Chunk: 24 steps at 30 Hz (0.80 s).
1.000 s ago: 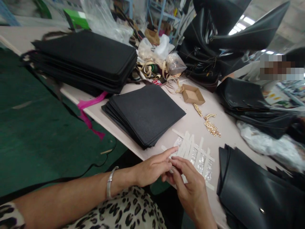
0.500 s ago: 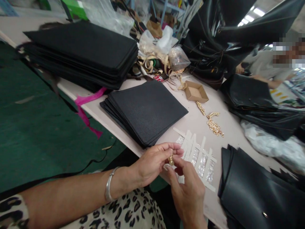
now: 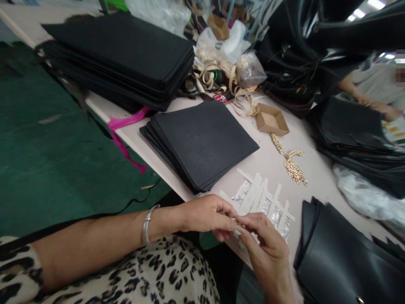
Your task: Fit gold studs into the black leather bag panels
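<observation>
My left hand (image 3: 207, 215), a silver bangle on its wrist, pinches a small gold metal fitting (image 3: 234, 221) with thumb and fingertips. My right hand (image 3: 267, 242) meets it from the other side, thumb and index finger closed on the same fitting. Fingers cover most of the fitting, so its exact kind is hidden. Both hands are over the table's near edge. Just beyond them lie flat clear plastic packets joined by white tape strips (image 3: 280, 207). Gold chain pieces (image 3: 295, 171) rest farther back on the table.
A stack of black leather-like sheets (image 3: 202, 143) lies ahead, with a taller black stack (image 3: 123, 55) behind it. A small cardboard box (image 3: 272, 120) stands near the chains. Black leather pieces (image 3: 344, 253) are at the right. Another person's hands (image 3: 367, 101) show at the far right.
The right hand has come in closer, and its fingertips now meet the left hand's. The gold fitting, visible between them before, is now mostly covered. The view has shifted slightly.
</observation>
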### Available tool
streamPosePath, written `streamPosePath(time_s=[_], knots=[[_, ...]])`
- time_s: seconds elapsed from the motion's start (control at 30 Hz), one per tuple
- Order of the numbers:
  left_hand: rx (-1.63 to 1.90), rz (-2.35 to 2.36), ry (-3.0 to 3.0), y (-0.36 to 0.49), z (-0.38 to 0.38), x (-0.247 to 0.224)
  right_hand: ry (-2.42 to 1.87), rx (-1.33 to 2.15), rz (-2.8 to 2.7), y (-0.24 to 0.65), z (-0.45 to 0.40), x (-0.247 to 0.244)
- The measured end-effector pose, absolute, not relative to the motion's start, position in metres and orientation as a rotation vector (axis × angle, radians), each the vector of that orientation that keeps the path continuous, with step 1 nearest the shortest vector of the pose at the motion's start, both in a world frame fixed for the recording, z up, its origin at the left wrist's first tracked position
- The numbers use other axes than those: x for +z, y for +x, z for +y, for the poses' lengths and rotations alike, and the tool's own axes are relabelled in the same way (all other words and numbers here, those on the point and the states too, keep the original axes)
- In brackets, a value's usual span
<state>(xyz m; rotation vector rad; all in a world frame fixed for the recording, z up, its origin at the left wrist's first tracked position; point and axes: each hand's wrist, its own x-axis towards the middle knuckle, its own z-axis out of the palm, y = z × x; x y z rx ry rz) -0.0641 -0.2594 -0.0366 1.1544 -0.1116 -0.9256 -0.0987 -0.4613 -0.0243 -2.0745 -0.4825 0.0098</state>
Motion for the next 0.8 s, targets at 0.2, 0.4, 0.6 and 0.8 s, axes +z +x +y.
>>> streamPosePath(time_s=[0.2, 0.4, 0.6, 0.8], knots=[[-0.912, -0.074, 1.18, -0.065, -0.263, -0.037, -1.974, 0.113, -0.422, -0.095, -0.461, -0.027], [-0.879, -0.018, 1.223, -0.064, -0.265, -0.034, -1.957, 0.091, -0.419, -0.093, -0.461, -0.034], [-0.827, 0.028, 1.272, -0.065, -0.266, -0.029, -2.006, 0.055, -0.483, -0.092, -0.459, -0.035], [-0.777, 0.008, 1.315, -0.067, -0.266, -0.028, -2.05, 0.018, -0.503, -0.091, -0.458, -0.036]])
